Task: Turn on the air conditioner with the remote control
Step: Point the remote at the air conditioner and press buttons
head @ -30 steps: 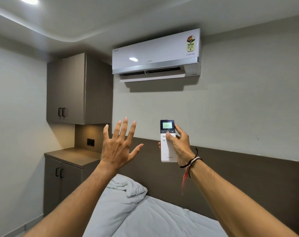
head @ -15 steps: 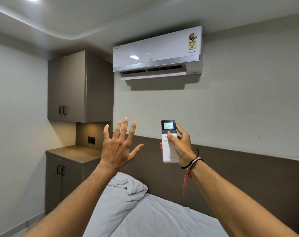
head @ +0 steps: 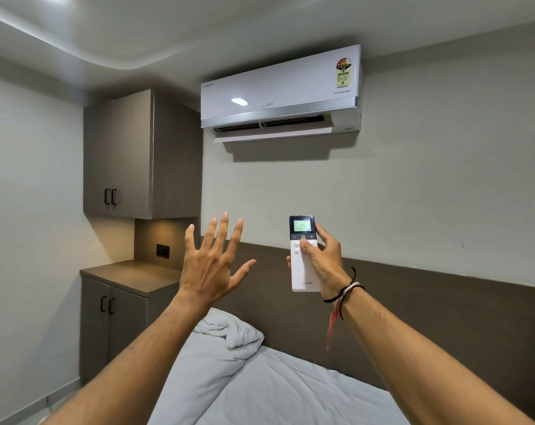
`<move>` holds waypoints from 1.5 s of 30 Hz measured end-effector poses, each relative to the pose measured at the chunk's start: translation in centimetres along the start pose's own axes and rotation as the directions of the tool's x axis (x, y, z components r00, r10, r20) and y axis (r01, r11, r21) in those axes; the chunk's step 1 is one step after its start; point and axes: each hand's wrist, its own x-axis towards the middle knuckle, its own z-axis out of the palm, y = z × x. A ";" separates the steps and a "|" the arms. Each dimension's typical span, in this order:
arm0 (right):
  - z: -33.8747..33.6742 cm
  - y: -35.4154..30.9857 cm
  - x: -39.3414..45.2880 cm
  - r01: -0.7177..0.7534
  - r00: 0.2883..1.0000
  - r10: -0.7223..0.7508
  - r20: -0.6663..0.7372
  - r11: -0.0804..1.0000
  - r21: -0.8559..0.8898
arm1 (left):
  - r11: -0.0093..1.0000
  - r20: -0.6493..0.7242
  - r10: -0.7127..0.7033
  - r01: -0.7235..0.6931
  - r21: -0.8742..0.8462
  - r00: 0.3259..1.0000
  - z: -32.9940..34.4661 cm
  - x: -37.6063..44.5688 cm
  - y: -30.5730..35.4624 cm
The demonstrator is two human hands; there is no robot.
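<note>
A white air conditioner hangs high on the far wall, its bottom flap swung open below a dark vent. My right hand holds a slim white remote control upright below the unit, thumb resting on the buttons just under the lit green screen, which reads 17. My left hand is raised beside it, to the left, palm forward with fingers spread and nothing in it.
A bed with a rumpled white duvet lies below my arms against a dark brown headboard panel. A brown wall cabinet and a low cabinet with a countertop fill the left corner.
The remote's screen changed from 24 to 17. The view has tilted up slightly; both hands stay nearly where they were.
</note>
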 end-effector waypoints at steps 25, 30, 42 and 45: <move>0.2 -0.1 -0.6 0.012 1.000 -0.012 0.020 1.000 0.004 | 1.000 -0.013 0.007 -0.007 0.002 1.000 0.0 -0.2 -0.3; 0.3 -0.1 -0.5 0.008 1.000 -0.009 -0.006 0.999 -0.040 | 1.000 -0.012 0.006 -0.006 0.004 1.000 -0.2 -0.2 -0.4; 0.7 0.2 -1.5 -0.011 0.990 0.009 -0.141 1.000 -0.017 | 1.000 -0.005 0.016 -0.016 0.004 1.000 0.1 -0.7 -0.7; 0.9 0.0 -1.9 -0.001 0.979 -0.007 -0.204 0.999 -0.040 | 1.000 -0.008 0.018 -0.018 0.008 1.000 0.1 -0.7 -0.7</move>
